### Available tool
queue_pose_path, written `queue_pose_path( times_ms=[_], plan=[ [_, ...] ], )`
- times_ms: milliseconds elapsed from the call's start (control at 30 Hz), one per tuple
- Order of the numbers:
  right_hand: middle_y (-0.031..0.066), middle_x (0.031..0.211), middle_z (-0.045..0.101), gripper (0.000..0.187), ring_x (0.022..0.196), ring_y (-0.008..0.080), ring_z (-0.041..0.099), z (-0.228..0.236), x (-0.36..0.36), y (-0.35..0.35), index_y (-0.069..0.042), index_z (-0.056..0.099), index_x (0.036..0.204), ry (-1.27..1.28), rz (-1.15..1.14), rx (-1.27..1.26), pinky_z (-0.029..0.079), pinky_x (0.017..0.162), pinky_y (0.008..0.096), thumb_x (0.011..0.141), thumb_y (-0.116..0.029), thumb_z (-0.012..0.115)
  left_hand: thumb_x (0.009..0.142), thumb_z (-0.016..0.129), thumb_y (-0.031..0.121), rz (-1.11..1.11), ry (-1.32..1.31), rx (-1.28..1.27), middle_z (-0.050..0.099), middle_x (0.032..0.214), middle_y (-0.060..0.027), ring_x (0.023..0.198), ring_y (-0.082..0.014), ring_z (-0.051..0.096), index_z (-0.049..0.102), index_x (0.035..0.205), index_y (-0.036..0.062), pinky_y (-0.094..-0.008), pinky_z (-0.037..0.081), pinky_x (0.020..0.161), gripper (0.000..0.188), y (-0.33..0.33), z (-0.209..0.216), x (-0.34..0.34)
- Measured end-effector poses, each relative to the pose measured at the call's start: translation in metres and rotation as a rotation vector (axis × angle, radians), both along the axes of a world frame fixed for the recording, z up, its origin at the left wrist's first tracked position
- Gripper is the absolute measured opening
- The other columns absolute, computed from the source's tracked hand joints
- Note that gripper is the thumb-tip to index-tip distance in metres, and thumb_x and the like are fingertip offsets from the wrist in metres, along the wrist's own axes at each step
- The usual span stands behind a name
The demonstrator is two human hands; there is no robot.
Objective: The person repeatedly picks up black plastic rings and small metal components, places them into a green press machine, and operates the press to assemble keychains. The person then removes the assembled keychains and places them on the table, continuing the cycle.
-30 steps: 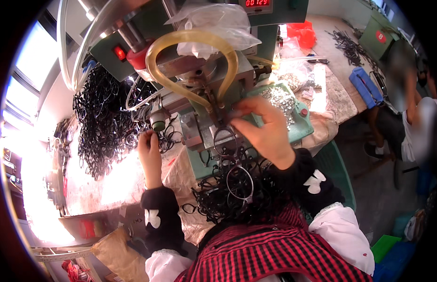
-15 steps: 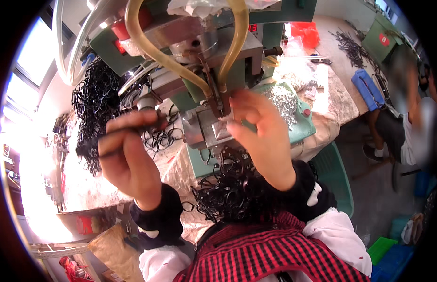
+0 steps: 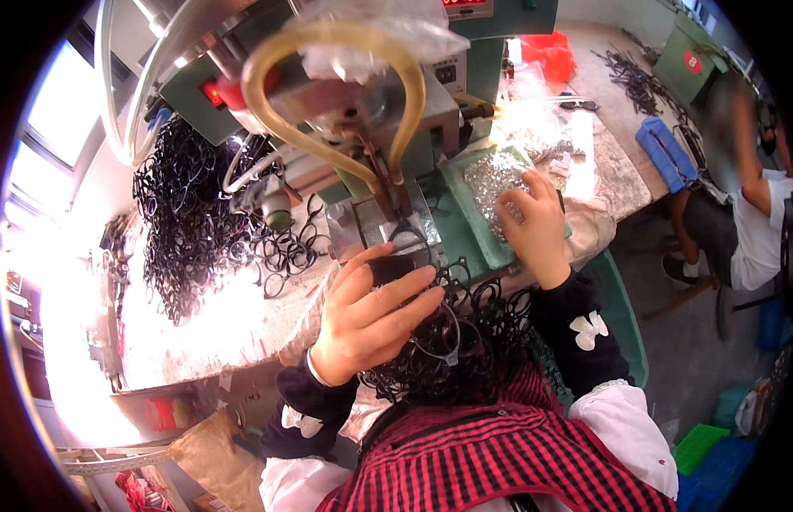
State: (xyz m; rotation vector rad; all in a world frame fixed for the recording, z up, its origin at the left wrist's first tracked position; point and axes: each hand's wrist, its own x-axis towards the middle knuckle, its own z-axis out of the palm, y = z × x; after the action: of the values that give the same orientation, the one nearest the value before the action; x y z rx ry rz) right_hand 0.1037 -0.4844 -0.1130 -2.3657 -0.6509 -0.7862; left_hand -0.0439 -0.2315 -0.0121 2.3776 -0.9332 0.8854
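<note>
My left hand [image 3: 366, 320] is at the front of the machine, its fingers around a black plastic frame [image 3: 389, 270] that looks like a pair of eyeglasses. One ring of it reaches under the two metal tips [image 3: 389, 203] of the machine; part is hidden by my fingers. Another black ring [image 3: 439, 334] with a small pale metal bit hangs below that hand. My right hand [image 3: 537, 230] is over a green tray [image 3: 496, 258] of small silvery metal pieces [image 3: 492, 181], fingers bent and fingertips among them. What they pinch, if anything, is too small to see.
A pile of black frames [image 3: 490, 328] lies close to my lap. More hang in a heap [image 3: 179, 205] at the left. Yellowish hoses [image 3: 268, 111] loop over the machine. A blue case [image 3: 667, 154] lies right; another person [image 3: 759, 213] sits beyond.
My left hand has come from the left to the machine's front with the black frame. My right hand has left the metal tips and moved right to the tray of metal pieces.
</note>
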Motion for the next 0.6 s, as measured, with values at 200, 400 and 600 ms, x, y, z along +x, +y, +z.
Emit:
queue_pose_path(
  times_ms=[200, 400, 600],
  plan=[
    [0.0126, 0.125, 0.063, 0.013, 0.123, 0.0329, 0.059, 0.009, 0.021, 0.018, -0.007, 0.068, 0.097, -0.019, 0.219, -0.236, 0.055, 0.087, 0.0435, 0.084, -0.010, 0.070, 0.071, 0.084, 0.004, 0.067, 0.053, -0.097, 0.072, 0.121, -0.0114, 0.107, -0.0342, 0.069, 0.075, 0.110, 0.0104, -0.0500, 0.055, 0.099, 0.041, -0.007, -0.014, -0.016],
    [0.0048, 0.095, 0.076, 0.016, 0.085, 0.0076, 0.065, -0.001, 0.011, -0.005, 0.000, 0.076, 0.108, 0.531, 0.178, 0.692, 0.050, 0.076, 0.0226, 0.094, -0.007, 0.072, 0.080, 0.077, 0.003, 0.548, -0.197, -0.302, 0.069, 0.124, -0.0169, 0.112, -0.0327, 0.068, 0.068, 0.119, 0.0029, -0.0401, 0.048, 0.100, 0.040, 0.032, -0.040, -0.072],
    [0.0008, 0.089, 0.073, 0.013, 0.081, 0.0050, 0.062, 0.015, -0.002, 0.009, -0.001, 0.076, 0.105, 0.649, 0.215, 0.738, 0.048, 0.071, 0.0212, 0.094, -0.005, 0.071, 0.084, 0.069, -0.002, 0.880, -0.104, -0.163, 0.071, 0.099, -0.0156, 0.095, -0.0318, 0.063, 0.063, 0.127, 0.0028, -0.0413, 0.048, 0.092, 0.043, 0.151, -0.056, 0.002]
  ],
)
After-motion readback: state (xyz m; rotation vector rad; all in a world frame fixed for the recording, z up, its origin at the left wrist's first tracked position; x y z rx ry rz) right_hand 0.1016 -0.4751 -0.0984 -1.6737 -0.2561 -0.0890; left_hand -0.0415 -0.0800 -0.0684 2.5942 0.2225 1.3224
